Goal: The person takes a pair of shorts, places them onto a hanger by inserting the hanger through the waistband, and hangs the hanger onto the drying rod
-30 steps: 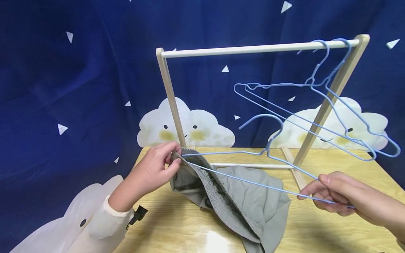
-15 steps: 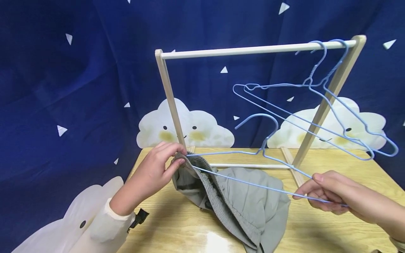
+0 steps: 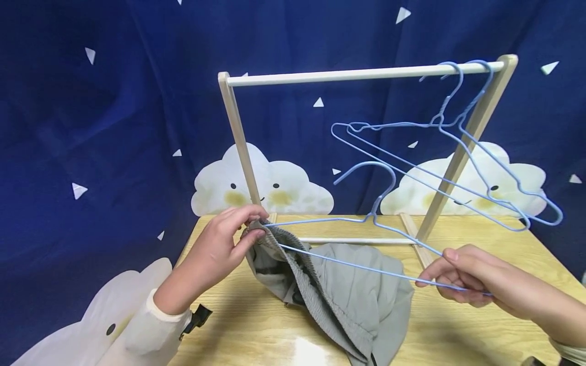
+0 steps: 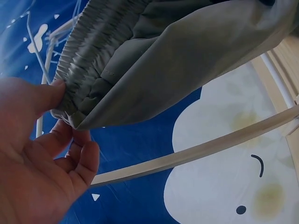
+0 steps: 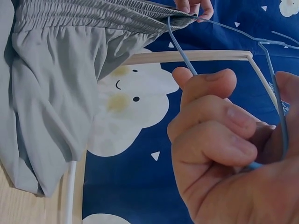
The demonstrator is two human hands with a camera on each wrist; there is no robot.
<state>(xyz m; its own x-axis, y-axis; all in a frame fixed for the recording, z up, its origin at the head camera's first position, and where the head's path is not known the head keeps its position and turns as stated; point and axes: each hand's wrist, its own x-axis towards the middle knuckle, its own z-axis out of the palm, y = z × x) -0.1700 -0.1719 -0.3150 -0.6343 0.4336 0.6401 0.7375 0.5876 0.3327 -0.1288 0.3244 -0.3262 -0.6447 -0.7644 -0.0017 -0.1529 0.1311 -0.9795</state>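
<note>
In the head view my left hand point(image 3: 222, 244) pinches the waistband corner of grey elastic-waist pants point(image 3: 371, 290) between thumb and fingers. The left wrist view shows the gathered waistband point(image 4: 84, 70) close up. My right hand point(image 3: 476, 277) holds a blue wire hanger point(image 3: 375, 206) by its right end, fingers curled round the wire. The hanger's left end sits inside the waistband opening, its tip hidden by the cloth at my left fingers. Its hook points up and left. The lower part of the pants rests on the wooden table.
Behind stands a wooden rack point(image 3: 357, 75) with a white rail. Two more blue hangers point(image 3: 450, 96) hang at its right end, above my right hand. A dark blue curtain point(image 3: 137, 127) with white clouds and triangles backs the table point(image 3: 242, 325).
The waistband edge covers a little more of the hanger's left end. The hanger and my right hand have shifted slightly left in the picture, as the whole head view has. Both grips persist.
</note>
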